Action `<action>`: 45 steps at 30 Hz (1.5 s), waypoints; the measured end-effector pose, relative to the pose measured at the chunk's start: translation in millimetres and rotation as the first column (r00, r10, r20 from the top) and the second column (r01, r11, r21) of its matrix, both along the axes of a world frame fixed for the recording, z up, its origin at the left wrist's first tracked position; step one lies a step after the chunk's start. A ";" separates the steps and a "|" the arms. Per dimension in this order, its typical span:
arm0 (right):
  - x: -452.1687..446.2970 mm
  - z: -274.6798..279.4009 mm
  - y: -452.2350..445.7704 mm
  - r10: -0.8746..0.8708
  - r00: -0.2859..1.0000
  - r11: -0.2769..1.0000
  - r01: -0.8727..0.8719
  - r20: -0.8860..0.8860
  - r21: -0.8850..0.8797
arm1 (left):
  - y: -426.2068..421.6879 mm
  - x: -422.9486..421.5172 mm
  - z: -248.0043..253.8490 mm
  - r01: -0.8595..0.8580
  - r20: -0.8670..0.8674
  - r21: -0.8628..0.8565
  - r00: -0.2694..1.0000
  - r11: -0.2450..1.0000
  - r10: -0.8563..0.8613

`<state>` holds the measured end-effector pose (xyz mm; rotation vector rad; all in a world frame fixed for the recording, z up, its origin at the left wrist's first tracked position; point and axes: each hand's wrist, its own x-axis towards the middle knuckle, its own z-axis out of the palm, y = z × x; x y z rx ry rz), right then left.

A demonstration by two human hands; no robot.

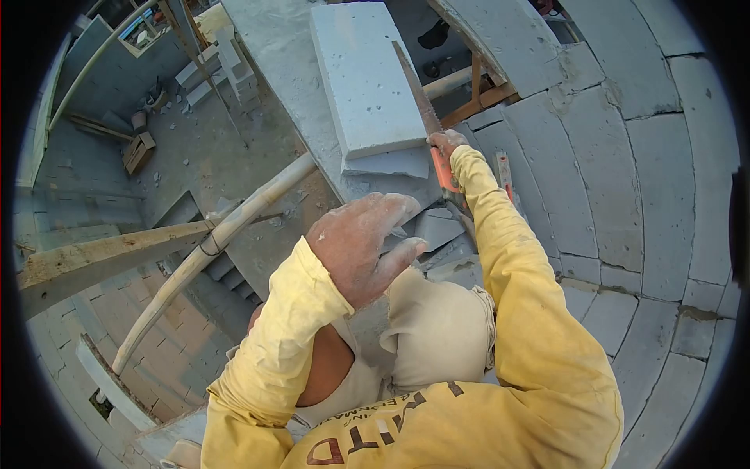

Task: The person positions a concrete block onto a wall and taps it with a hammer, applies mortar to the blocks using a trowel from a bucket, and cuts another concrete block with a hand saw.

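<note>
My right hand [448, 143] is wrapped round a hand saw [416, 90] with an orange handle. Its long blade points away from me along the right edge of a large white aerated concrete block [367, 86]. Whether the teeth touch the block I cannot tell. The block lies on a dusty concrete ledge [269, 39], above a flat broken piece [387, 164]. My left hand [363, 246], coated in pale dust, hovers over my lap with thumb and fingers apart and nothing in it. Broken block pieces [439, 228] lie just beyond my knee.
Left of the ledge is a drop to a lower floor [234, 168] with rubble and stacked blocks [234, 62]. A round pole [226, 234] and a timber beam [117, 254] cross there. A wood-framed opening [488, 94] lies right of the block, beside block paving [594, 172].
</note>
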<state>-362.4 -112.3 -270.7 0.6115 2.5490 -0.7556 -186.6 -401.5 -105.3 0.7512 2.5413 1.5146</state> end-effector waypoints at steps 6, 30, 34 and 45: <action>-16.0 4.1 1.7 0.027 0.991 0.997 -0.038 0.134 0.074 | 0.6 2.2 -2.9 0.055 0.012 0.022 0.998 0.998 -0.056; -66.8 127.3 -63.7 0.028 0.950 0.975 -0.094 0.312 0.200 | 1.8 11.1 6.2 0.082 -0.014 0.056 0.997 0.995 -0.081; -53.0 141.6 -95.4 0.083 0.924 0.952 -0.184 0.372 0.243 | 1.1 9.7 6.4 0.090 -0.010 0.053 0.996 0.995 -0.090; 5.4 165.2 -163.7 0.201 0.911 0.940 -0.283 0.360 0.191 | -3.1 8.4 -1.9 0.096 -0.018 0.062 0.995 0.993 -0.095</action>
